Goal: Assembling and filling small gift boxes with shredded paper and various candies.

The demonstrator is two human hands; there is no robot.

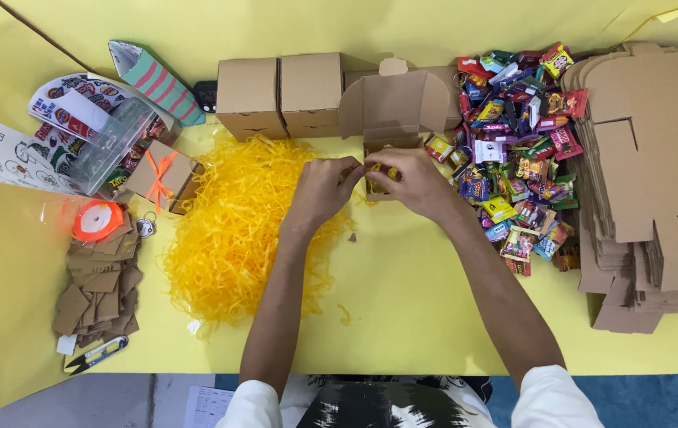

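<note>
Currently both hands meet over the open cardboard box (pixel 390 119), lid flap up. Left hand (pixel 323 186): fingers curled, tips pinched together on a tuft of yellow paper shred (pixel 236 214) at the box's left edge. Right hand (pixel 410 181): fingers bent, tips together on the same tuft, hand covering most of the box mouth. Box contents: yellow shred visible between the fingertips; the rest is hidden by the hands.

Left of the left fingers: the main pile of shred, loose on the yellow table (pixel 402 301). Just beyond the fingers: two closed cardboard boxes (pixel 279 95) side by side, touching. Right of the right fingers: heap of wrapped candies (pixel 517 143), nearest pieces just beside the knuckles. Further right: stack of flat box blanks (pixel 648 174).

Far left: clear plastic case (pixel 113 143) on sticker sheets (pixel 6 150), orange ribbon spool (pixel 97 220), pile of brown card tags (pixel 101 293), thread snips (pixel 97 353).
</note>
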